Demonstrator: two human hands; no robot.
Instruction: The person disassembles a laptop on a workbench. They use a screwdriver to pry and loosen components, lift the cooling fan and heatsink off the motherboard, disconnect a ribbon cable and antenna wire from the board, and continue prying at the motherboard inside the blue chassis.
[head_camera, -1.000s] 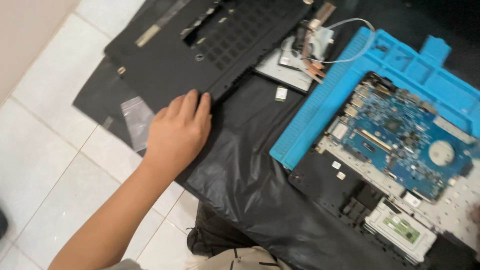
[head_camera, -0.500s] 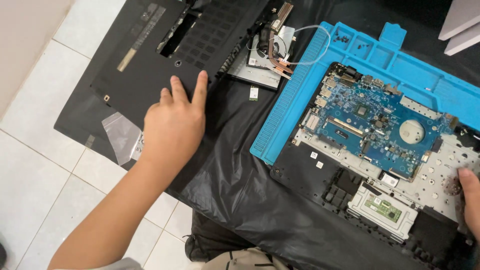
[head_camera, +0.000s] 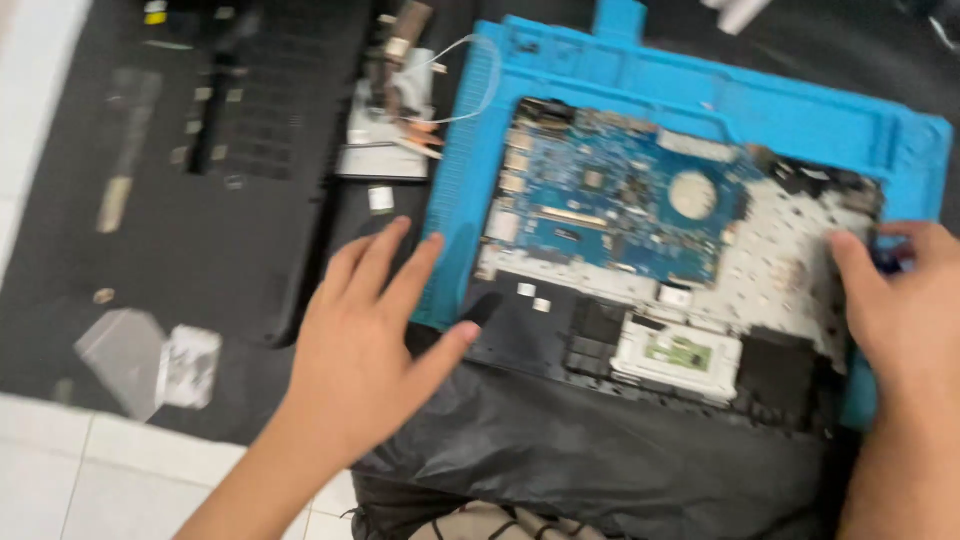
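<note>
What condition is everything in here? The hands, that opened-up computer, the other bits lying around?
Left hand: open, fingers spread, at the blue mat's left edge.
Right hand: open, resting on the laptop's right end.
Laptop base: opened up, blue circuit board exposed, lying on the mat.
Blue mat: flat under the laptop base.
Black cover panel: removed, lying flat at left.
Small clear bags: lying loose by the panel.

1. My mat (head_camera: 800, 110) is bright blue.
2. On the mat, the circuit board (head_camera: 610, 195) is blue with a silver-white disc.
3. Left of the mat, the cover (head_camera: 230, 200) is black.
4. Floor tiles (head_camera: 60, 480) are white.
</note>
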